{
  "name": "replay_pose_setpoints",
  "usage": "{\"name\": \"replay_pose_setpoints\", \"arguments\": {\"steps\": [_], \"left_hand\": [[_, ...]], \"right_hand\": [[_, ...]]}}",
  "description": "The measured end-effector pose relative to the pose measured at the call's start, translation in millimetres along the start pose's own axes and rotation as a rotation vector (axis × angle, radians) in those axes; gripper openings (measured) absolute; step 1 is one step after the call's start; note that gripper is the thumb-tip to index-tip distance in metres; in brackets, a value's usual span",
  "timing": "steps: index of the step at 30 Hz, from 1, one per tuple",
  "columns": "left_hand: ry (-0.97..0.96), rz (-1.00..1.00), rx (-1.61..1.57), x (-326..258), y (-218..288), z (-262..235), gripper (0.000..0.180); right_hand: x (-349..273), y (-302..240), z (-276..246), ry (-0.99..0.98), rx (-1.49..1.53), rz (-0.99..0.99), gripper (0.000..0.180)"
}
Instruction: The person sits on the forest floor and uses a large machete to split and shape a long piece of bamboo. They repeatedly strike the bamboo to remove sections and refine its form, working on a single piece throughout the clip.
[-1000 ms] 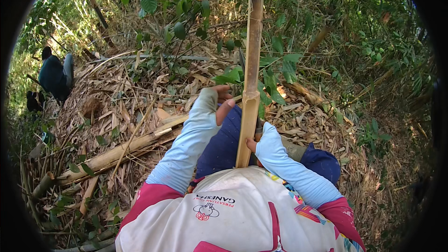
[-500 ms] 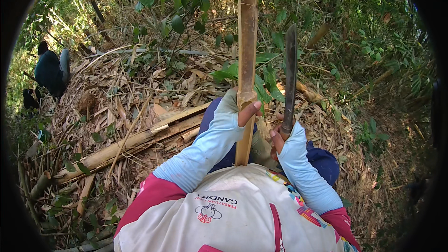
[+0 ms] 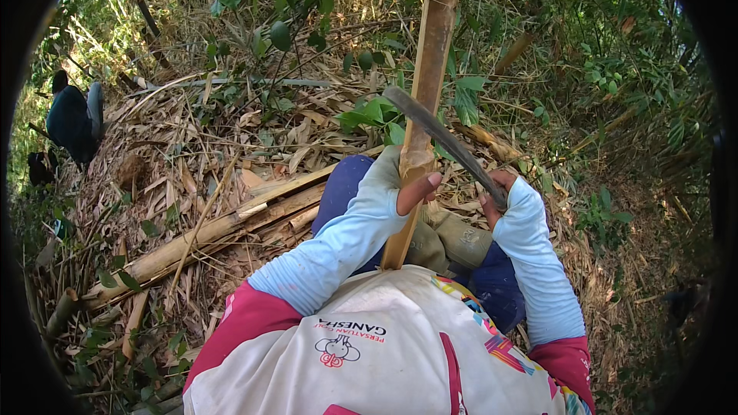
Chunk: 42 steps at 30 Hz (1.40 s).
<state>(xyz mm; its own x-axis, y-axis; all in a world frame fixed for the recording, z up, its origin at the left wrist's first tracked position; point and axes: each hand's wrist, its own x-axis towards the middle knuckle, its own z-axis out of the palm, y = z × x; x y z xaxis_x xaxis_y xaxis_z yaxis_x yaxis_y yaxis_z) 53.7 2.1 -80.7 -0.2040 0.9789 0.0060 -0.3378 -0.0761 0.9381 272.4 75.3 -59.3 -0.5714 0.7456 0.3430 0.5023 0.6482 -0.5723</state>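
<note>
A long split bamboo strip (image 3: pixel 436 54) rises from my lap, its lower end against my body and its top leaning slightly right. My left hand (image 3: pixel 400 180) is wrapped around it near a node, thumb across the front. In my right hand (image 3: pixel 498 196) is the handle of a machete (image 3: pixel 442 134). Its dark blade slants up and left, crossing in front of the strip above my left hand; whether it touches the bamboo I cannot tell. Light blue sleeves cover both my forearms and part of the hands.
Several bamboo lengths (image 3: pixel 200 242) lie on the leaf-littered ground to my left. My boots (image 3: pixel 453 238) are below the strip, between my knees. A person in dark clothing (image 3: pixel 73 123) is at the far left. Leafy shrubs (image 3: pixel 369 111) grow ahead, with dense undergrowth to the right.
The machete has swung from upright to a leftward slant across the strip as my right hand moved right. The strip's top has tipped right, with my left hand still around it.
</note>
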Motion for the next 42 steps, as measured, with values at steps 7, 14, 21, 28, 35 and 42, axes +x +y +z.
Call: {"name": "replay_pose_setpoints", "arguments": {"steps": [7,14,21,28,35,42], "left_hand": [[-0.195,0.169,0.790,5.6,2.4,-10.3,0.047],[-0.348,0.241,0.698,2.3,9.2,-12.1,0.087],[-0.284,0.264,0.366,-16.9,-2.8,-17.4,0.087],[-0.245,0.029,-0.082,-22.7,1.0,-6.4,0.104],[-0.192,0.015,-0.065,-23.1,-8.5,-3.9,0.118],[-0.180,0.042,-0.006,-20.4,-3.8,-3.2,0.105]], "right_hand": [[4.1,-14.8,-4.5,-0.085,-0.165,0.037,0.047],[23.4,-35.6,-17.7,-0.185,-0.353,-0.114,0.049],[27.9,-51.9,-27.4,-0.239,-0.471,-0.218,0.045],[23.2,-60.5,-34.8,-0.338,-0.526,-0.194,0.042],[23.4,-69.1,-32.4,-0.441,-0.540,-0.168,0.041],[22.8,-66.8,-28.0,-0.425,-0.618,-0.165,0.041]]}}
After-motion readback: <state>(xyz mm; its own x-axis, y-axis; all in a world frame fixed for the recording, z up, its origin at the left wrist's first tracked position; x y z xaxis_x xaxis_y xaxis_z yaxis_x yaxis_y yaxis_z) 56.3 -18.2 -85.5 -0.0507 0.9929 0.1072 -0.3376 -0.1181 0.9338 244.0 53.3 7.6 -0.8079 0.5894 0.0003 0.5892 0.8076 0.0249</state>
